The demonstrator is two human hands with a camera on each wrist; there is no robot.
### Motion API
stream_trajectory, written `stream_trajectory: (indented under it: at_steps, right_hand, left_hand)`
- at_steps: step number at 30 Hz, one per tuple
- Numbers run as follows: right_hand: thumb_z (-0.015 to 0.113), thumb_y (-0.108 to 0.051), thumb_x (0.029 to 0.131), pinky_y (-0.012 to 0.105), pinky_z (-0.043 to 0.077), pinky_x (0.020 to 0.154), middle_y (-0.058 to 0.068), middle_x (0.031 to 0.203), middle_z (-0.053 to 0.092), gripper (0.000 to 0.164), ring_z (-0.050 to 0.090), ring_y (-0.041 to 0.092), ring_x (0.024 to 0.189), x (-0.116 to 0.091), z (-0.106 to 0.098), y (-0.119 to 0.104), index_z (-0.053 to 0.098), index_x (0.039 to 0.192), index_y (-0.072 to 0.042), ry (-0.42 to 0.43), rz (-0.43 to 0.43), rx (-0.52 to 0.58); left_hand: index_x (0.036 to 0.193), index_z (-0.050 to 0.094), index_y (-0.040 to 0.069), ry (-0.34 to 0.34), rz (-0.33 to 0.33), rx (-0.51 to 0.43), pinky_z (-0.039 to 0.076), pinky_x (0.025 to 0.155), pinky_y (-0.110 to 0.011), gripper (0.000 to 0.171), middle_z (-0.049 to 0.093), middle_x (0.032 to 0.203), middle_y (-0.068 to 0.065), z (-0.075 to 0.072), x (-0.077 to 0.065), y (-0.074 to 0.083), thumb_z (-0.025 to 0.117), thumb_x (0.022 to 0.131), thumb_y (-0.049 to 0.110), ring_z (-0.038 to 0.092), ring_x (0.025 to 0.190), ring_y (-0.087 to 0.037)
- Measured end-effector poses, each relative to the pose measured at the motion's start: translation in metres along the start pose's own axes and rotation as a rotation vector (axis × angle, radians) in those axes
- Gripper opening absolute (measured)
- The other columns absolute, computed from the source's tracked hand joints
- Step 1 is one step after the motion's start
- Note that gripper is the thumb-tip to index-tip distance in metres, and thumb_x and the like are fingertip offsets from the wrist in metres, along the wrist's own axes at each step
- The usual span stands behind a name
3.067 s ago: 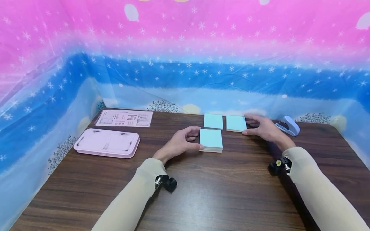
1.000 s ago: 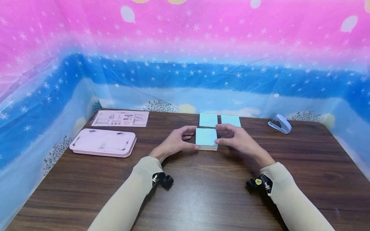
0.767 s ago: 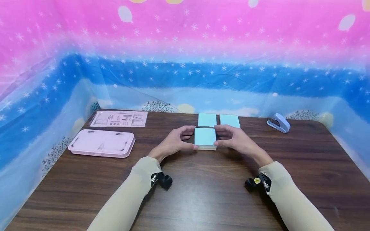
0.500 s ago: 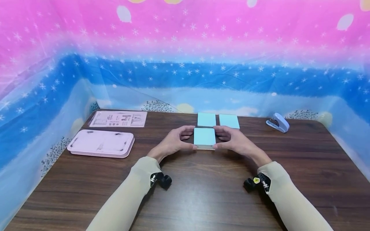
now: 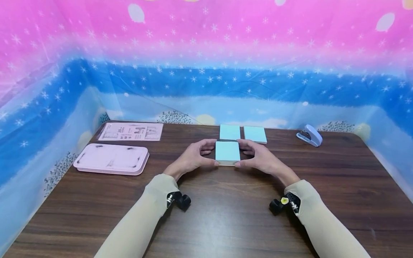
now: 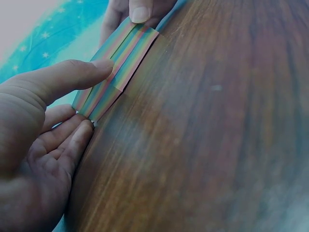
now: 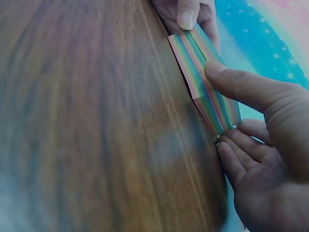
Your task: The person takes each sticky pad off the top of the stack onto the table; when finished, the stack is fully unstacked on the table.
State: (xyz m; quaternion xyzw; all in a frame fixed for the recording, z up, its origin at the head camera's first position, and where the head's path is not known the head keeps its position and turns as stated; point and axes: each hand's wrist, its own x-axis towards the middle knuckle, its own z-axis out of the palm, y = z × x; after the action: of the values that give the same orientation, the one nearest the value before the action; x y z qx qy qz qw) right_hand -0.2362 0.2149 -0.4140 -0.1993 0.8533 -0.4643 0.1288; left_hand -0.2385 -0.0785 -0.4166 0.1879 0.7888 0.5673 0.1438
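Note:
A stack of square sticky note pads point(image 5: 227, 151), mint green on top, sits on the table in front of me. Its sides show rainbow-striped paper edges in both wrist views. My left hand point(image 5: 196, 156) grips the stack from the left, its thumb point(image 6: 91, 72) on the near face and the other fingers round the side. From the right, my right hand point(image 5: 262, 157) holds it the same way, its thumb point(image 7: 231, 79) on the striped near face. Just behind lie two more mint pads, one at the back left point(image 5: 229, 132) and one at the back right point(image 5: 255, 134).
On the left are a pale pink flat case point(image 5: 111, 158) and, behind it, a pink printed card point(image 5: 130, 131). A light blue stapler point(image 5: 310, 136) stands at the back right. A patterned curtain point(image 5: 180, 82) rises behind the wooden table point(image 5: 213, 218).
My right hand has come from the back-right pad toward me and left to the stack's right side, its thumb shifting onto the near face. The left hand stays at the stack.

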Motion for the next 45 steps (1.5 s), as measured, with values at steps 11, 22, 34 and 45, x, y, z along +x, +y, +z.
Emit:
stream_trajectory:
  at_steps: [11,22,34,45]
  right_hand:
    - [0.090,-0.030,0.088,0.058,0.042,0.116,0.017,0.157,0.051,0.089,0.051,0.040,0.141,0.003,0.004,-0.001,0.044,0.162,-0.011,0.028,0.006,-0.008]
    - [0.090,-0.031,0.088,0.058,0.043,0.115,0.017,0.154,0.054,0.087,0.053,0.039,0.139,0.007,0.004,-0.006,0.046,0.161,-0.012,0.039,0.011,-0.018]
    - [0.091,-0.029,0.087,0.058,0.044,0.114,0.017,0.155,0.053,0.087,0.053,0.040,0.139,0.006,0.003,-0.006,0.046,0.160,-0.012,0.057,0.012,0.020]
    - [0.093,-0.043,0.082,0.061,0.040,0.116,0.011,0.152,0.056,0.089,0.052,0.034,0.141,-0.003,-0.005,-0.004,0.051,0.157,-0.021,0.118,0.028,-0.014]
  left_hand:
    - [0.157,0.049,0.004,0.011,-0.002,-0.003,0.045,0.116,-0.044,0.083,0.056,0.153,-0.017,-0.002,-0.002,-0.001,0.090,0.085,0.006,0.055,0.139,-0.034]
    - [0.157,0.049,0.004,0.039,0.003,0.012,0.046,0.115,-0.044,0.084,0.057,0.151,-0.018,-0.005,-0.003,0.000,0.090,0.084,0.006,0.056,0.137,-0.034]
    - [0.157,0.049,0.004,0.032,0.024,0.024,0.046,0.115,-0.044,0.082,0.056,0.152,-0.017,-0.005,-0.002,0.002,0.089,0.085,0.006,0.056,0.138,-0.034]
    - [0.156,0.052,0.005,0.020,0.028,0.024,0.046,0.115,-0.041,0.080,0.056,0.153,-0.014,0.002,0.000,-0.003,0.089,0.085,0.005,0.056,0.138,-0.031]
